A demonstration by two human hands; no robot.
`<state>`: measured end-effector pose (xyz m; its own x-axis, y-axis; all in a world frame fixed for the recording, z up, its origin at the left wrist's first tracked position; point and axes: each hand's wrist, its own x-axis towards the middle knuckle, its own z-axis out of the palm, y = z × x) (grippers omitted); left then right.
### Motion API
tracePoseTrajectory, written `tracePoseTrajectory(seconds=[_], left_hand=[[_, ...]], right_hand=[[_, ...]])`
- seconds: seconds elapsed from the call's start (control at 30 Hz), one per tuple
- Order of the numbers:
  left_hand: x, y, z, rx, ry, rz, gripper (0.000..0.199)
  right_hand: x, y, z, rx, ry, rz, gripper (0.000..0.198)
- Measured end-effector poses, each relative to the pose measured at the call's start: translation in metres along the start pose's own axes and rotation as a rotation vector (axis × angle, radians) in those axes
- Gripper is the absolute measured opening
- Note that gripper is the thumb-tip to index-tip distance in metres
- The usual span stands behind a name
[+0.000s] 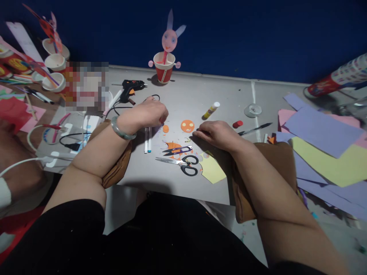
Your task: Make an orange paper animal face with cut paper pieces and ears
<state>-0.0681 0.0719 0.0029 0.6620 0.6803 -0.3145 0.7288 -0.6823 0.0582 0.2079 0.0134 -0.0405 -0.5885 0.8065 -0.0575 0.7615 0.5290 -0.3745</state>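
Observation:
My left hand (pixel 151 111), a bangle at its wrist, is closed with its fingertips curled down over the table; what it may hold is hidden. Just below its fingertips lie small orange paper pieces (pixel 165 129). Two white markers (pixel 147 140) lie beneath that hand. My right hand (pixel 219 133) rests on the table with fingers loosely stretched and seemingly nothing in them. Left of its fingertips is an orange paper face (pixel 187 126) with pale eyes. Nearer me are purple thread snips (pixel 177 150), black-handled scissors (pixel 183 163) and a yellow paper piece (pixel 212 168).
A glue stick (pixel 211 110), its red cap (pixel 237 124) and a clear round dish (pixel 253 110) are beyond my right hand. A glue gun (pixel 130 89) and a rabbit-faced cup (pixel 164 68) stand farther back. Coloured paper (pixel 318 130) covers the right; another person's arm (pixel 20 160) is left.

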Motion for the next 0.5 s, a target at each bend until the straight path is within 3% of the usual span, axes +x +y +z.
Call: tracePoseTrajectory(seconds=[0.1, 0.33, 0.5], left_hand=[[0.001, 0.005, 0.005, 0.035, -0.013, 0.059, 0.026], [0.005, 0.007, 0.019, 0.145, 0.033, 0.043, 0.023], [0.003, 0.006, 0.003, 0.006, -0.025, 0.027, 0.013]], right_hand=[[0.0, -0.002, -0.001, 0.015, -0.003, 0.001, 0.027], [0.0, -0.002, 0.003, -0.011, 0.003, -0.028, 0.023], [-0.001, -0.004, 0.002, 0.023, 0.025, -0.012, 0.023]])
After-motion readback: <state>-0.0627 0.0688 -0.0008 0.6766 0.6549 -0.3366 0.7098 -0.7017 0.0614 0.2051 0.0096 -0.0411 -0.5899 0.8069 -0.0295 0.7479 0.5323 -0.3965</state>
